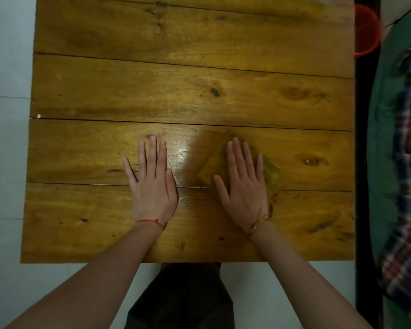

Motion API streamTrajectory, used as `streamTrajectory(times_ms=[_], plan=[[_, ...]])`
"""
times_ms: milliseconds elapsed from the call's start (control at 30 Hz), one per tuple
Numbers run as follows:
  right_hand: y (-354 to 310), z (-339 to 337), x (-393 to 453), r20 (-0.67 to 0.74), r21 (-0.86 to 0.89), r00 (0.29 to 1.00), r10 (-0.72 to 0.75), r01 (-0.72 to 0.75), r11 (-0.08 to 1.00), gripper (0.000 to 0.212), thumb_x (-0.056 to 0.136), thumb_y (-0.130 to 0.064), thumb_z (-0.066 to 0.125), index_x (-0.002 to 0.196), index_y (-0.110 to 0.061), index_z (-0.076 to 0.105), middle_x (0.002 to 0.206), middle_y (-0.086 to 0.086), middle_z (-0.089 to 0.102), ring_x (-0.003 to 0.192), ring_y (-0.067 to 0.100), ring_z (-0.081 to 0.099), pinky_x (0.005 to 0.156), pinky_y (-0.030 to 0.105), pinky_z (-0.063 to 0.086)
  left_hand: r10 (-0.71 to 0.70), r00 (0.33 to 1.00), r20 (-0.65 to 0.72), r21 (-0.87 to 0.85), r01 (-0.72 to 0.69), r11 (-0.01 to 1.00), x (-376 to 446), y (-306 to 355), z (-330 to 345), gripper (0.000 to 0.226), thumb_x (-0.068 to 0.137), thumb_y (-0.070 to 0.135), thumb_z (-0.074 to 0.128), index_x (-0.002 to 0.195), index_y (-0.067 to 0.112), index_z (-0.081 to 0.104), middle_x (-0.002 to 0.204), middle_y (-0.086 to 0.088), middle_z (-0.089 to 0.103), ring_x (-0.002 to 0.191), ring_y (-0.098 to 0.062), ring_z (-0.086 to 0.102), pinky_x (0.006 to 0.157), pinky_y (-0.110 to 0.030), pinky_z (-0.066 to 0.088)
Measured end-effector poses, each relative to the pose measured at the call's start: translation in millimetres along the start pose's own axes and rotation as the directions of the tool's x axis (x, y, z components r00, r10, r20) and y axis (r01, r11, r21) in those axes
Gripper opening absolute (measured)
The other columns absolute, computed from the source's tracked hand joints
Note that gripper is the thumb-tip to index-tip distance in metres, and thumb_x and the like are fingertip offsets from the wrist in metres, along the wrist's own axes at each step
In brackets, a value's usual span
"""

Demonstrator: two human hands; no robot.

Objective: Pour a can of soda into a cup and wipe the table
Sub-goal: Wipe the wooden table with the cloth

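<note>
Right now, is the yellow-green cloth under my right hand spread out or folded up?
Folded, it seems: the yellow-green cloth lies as a compact, thick-edged pad on the wooden plank table, pressed flat by the right hand.

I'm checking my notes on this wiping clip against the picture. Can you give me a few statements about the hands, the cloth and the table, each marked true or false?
1. The right hand lies flat on the yellow cloth. True.
2. The left hand grips a soda can. False: it rests flat on the bare wooden table with straight fingers, and no can is in view.
3. The cloth lies to the right of the left hand. True.
4. A cup of soda stands between the two hands. False: only bare wood shows there.
5. A red string circles the left wrist. True.
</note>
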State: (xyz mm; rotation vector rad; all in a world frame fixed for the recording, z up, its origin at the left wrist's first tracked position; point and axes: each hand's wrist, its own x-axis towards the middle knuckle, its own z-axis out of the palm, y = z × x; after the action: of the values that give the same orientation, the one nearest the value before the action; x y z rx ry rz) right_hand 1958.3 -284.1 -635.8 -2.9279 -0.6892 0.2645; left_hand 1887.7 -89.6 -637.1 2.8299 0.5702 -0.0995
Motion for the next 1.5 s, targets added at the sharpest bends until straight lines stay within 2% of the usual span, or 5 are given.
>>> streamTrajectory(times_ms=[167, 433, 733, 1033, 1500], plan=[[-6.9, -11.3, 70.3, -0.045, 0.051, 0.956, 0.290, -0.288, 0.956, 0.072, 0.102, -0.052, 0.021, 0.159, -0.011, 0.005, 0.167, 0.005, 0.003, 0.155, 0.025, -0.001, 0.124, 0.052, 0.004, -0.002, 1.000, 0.001, 0.005, 0.002, 1.000, 0.2, -0.3, 0.2, 0.059, 0.103, 0.029, 0.019, 0.159, 0.019, 0.002, 0.167, 0.001, -0.002, 0.154, -0.022, -0.004, 0.119, -0.063, 0.006], [-37.3, 5.3, 28.9, 0.017, 0.027, 0.993, -0.118, 0.117, 0.993, 0.072, 0.102, -0.054, 0.025, 0.159, -0.015, 0.005, 0.168, 0.002, 0.002, 0.155, 0.021, -0.002, 0.124, 0.051, 0.007, 0.006, 1.000, -0.004, 0.011, -0.006, 1.000, 0.3, -2.7, 0.8, 0.058, 0.104, 0.028, 0.020, 0.159, 0.019, 0.002, 0.167, 0.001, -0.002, 0.154, -0.021, -0.004, 0.120, -0.062, 0.006], [-9.8, -15.4, 86.0, -0.008, 0.044, 0.944, 0.330, -0.329, 0.943, 0.070, 0.103, -0.052, 0.017, 0.159, -0.012, 0.000, 0.167, 0.004, -0.003, 0.154, 0.027, -0.006, 0.123, 0.053, 0.001, 0.037, 0.999, 0.035, -0.036, -0.036, 0.999, 1.8, -11.3, -11.3, 0.059, 0.104, 0.029, 0.018, 0.158, 0.013, 0.000, 0.167, -0.004, -0.002, 0.154, -0.023, -0.005, 0.119, -0.064, 0.003], [-86.8, 1.3, 86.5, 0.008, 0.078, 0.999, -0.053, 0.052, 0.996, 0.069, 0.103, -0.052, 0.022, 0.159, -0.015, 0.005, 0.167, 0.003, 0.001, 0.155, 0.022, -0.003, 0.125, 0.049, 0.002, 0.021, 1.000, -0.004, -0.024, -0.021, 1.000, 48.2, -54.2, -21.4, 0.059, 0.104, 0.029, 0.018, 0.158, 0.012, 0.001, 0.167, -0.006, -0.003, 0.153, -0.021, -0.007, 0.121, -0.058, -0.001], [-104.4, -11.3, 164.1, -0.027, 0.100, 0.969, 0.245, -0.241, 0.965, 0.068, 0.102, -0.048, 0.020, 0.159, -0.016, 0.001, 0.167, 0.004, -0.004, 0.154, 0.027, -0.007, 0.124, 0.051, -0.001, 0.010, 1.000, -0.013, -0.005, -0.010, 1.000, 56.2, -52.4, -17.1, 0.061, 0.102, 0.029, 0.019, 0.158, 0.014, 0.001, 0.167, -0.002, -0.002, 0.154, -0.019, -0.003, 0.121, -0.058, 0.002]])
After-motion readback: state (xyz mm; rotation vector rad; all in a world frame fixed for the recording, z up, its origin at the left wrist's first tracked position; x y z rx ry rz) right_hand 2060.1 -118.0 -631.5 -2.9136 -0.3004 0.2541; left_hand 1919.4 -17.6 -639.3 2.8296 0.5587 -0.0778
